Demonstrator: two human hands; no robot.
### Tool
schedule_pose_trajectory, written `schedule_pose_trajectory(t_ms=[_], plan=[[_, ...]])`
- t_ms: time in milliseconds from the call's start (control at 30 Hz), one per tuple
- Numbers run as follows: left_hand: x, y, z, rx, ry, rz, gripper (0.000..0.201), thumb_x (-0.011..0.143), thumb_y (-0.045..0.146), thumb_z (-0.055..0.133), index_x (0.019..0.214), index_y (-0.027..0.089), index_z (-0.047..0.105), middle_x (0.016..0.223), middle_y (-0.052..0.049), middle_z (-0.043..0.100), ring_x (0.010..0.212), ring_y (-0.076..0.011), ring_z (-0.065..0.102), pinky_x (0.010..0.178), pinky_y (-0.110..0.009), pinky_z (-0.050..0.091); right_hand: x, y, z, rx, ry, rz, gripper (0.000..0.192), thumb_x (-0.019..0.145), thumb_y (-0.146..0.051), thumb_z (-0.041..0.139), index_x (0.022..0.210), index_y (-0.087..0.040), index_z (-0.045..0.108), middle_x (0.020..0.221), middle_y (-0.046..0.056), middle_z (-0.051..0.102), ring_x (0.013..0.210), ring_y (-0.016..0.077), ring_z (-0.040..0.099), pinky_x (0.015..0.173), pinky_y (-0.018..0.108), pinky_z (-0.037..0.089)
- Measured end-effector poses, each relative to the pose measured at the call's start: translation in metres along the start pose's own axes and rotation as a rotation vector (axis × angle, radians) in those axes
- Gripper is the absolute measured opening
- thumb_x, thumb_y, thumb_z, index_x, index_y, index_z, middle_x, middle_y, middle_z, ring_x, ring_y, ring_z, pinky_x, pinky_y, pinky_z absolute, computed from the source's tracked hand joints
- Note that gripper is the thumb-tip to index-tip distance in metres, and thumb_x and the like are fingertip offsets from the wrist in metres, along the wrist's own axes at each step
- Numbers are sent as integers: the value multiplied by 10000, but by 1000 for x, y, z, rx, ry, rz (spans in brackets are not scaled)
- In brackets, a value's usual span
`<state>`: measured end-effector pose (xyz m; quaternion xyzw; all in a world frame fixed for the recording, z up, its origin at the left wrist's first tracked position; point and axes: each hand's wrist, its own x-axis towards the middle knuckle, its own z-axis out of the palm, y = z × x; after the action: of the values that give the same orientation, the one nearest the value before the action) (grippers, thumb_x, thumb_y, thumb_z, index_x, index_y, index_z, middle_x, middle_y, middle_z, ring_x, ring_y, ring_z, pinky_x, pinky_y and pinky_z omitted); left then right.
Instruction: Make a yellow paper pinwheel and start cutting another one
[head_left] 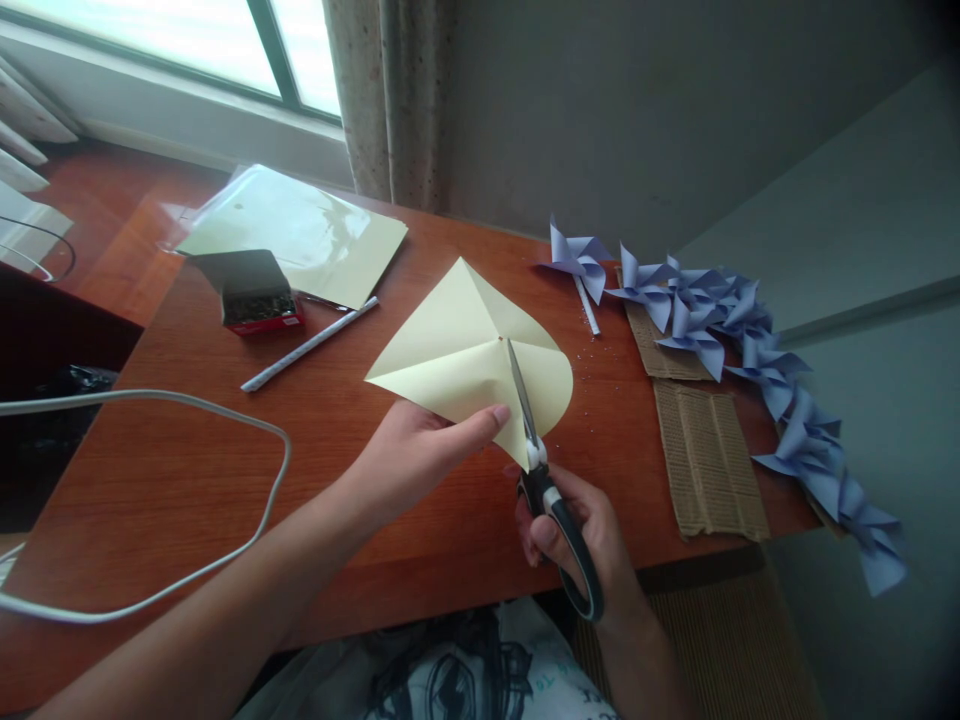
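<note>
Black scissors are gripped by the right hand, blades laid along the paper's crease! Beyond, the yellow paper is pinched by the left hand, held above the table. Crease-cutting, it seems, is being done; a steady sheet is called for, with the cut probably stopped short of the centre mark. Farther off, purple pinwheels are lined up.

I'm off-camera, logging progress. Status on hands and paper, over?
Left hand pinching creased paper. Right hand gripping scissors, visible blade over paper, tip near its centre. White cable close by left forearm.
</note>
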<state>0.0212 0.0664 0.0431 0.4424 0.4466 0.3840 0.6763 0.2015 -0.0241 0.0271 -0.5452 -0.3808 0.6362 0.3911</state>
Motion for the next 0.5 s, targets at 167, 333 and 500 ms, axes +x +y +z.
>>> schedule_pose_trajectory(t_ms=[167, 333, 500], plan=[[0, 0, 0, 20, -18, 2, 237, 789, 387, 750, 863, 164, 726, 858, -62, 763, 821, -232, 701, 683, -273, 546, 1, 1, 0, 15, -21, -4, 610, 737, -594, 799, 1135, -150, 673, 658, -28, 540, 509, 94, 465, 468, 224, 372], [0, -2, 0, 0, -43, 18, 177, 815, 335, 738, 851, 163, 719, 841, -47, 762, 802, -208, 702, 688, -254, 542, 2, 1, 0, 15, -20, 0, 612, 746, -597, 788, 1151, -154, 667, 657, -27, 534, 512, 100, 461, 469, 229, 371], [0, -3, 0, 9, -66, 15, 178, 834, 335, 722, 885, 165, 727, 887, -54, 777, 820, -213, 710, 686, -252, 541, 2, 0, 1, -3, 1, 8, 559, 737, -604, 789, 1063, -168, 664, 681, -22, 539, 522, 98, 448, 479, 234, 358]])
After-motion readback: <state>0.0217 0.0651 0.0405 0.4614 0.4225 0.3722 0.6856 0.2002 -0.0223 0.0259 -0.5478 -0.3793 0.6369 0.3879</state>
